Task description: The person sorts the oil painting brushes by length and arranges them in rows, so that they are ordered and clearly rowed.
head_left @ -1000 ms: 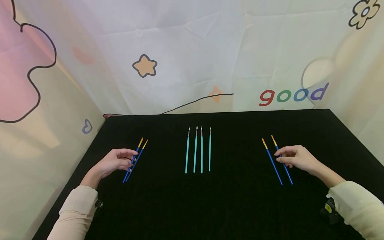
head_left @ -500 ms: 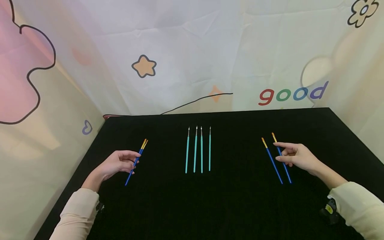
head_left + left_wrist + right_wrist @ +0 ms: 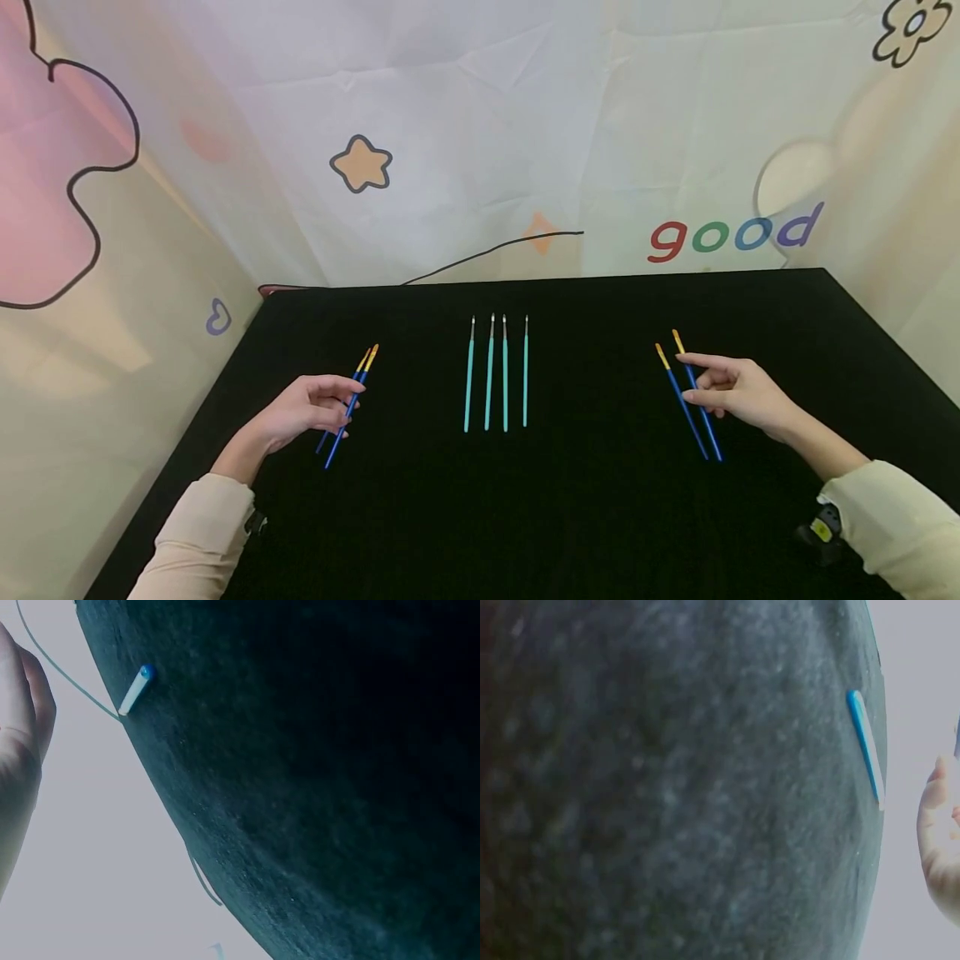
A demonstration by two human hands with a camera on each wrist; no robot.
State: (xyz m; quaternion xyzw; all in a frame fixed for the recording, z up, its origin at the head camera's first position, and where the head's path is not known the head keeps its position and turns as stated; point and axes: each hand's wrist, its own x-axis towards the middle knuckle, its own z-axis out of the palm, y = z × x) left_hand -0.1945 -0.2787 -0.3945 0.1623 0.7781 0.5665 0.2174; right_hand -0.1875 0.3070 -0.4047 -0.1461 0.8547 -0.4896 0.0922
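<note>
In the head view, my left hand (image 3: 306, 414) pinches a blue paintbrush (image 3: 336, 446) with a yellow ferrule. Just left of it, a second blue paintbrush (image 3: 321, 443) passes behind the fingers. My right hand (image 3: 738, 392) holds another blue paintbrush (image 3: 712, 437) between thumb and fingers, the index finger stretched along its upper part. Close by on its left lies one more blue paintbrush (image 3: 688, 417), which the thumb tip overlaps. The left wrist view catches only part of the left hand (image 3: 19, 712); in the right wrist view the right hand (image 3: 941, 832) is cut off by the edge.
Several turquoise paintbrushes (image 3: 469, 387) lie side by side, bristles away from me, between the hands. Everything is on a black-covered table (image 3: 480, 517). A printed cloth (image 3: 465, 133) hangs behind it and at both sides.
The left hand has moved slightly right with its paintbrush, which has crossed over to the right of the other one. The right hand's paintbrush has shifted left, nearer its neighbour; that index finger has straightened.
</note>
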